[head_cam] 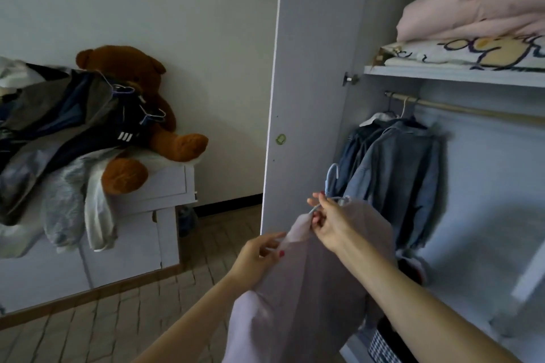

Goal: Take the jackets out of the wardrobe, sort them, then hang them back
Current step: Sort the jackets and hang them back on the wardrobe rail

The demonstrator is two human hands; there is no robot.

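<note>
A tiled floor (pixel 124 303) meets a pale wall behind a white cabinet (pixel 159 186), where one brown teddy bear (pixel 132 115) sits beside a heap of jackets (pixel 53 127). In the open wardrobe (pixel 309 68), two denim jackets (pixel 395 162) hang on the rail (pixel 472 110); its shelf (pixel 442 75) carries folded bedding (pixel 477 12). The left hand (pixel 259 256) pinches a pale pink jacket (pixel 309 289); the right hand (pixel 330 221) pinches its hanger (pixel 331 183).

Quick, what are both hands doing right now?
Left hand: pinches the pale pink garment.
Right hand: grips the hanger at the garment's top.
</note>
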